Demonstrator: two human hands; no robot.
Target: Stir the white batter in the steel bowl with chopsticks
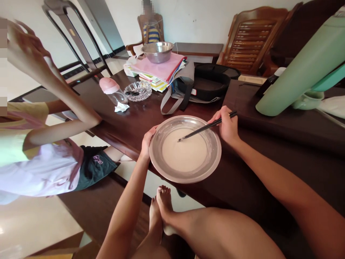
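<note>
A wide metal basin (161, 160) holding pale, milky batter sits near the front edge of a dark wooden table (258, 169). My left hand (147, 142) grips the basin's left rim. My right hand (228, 126) is closed around a pair of black chopsticks (206, 127), held at the basin's right side. Their tips dip into the batter near its middle.
Another person leans on the table at the left, arm (67, 104) resting on the edge. Behind the basin lie a pink-capped bottle (113, 90), a glass ashtray (138, 90), a grey bag (199, 86), stacked books with a steel bowl (157, 51), and a green flask (304, 68) at right. A seated person is at the back.
</note>
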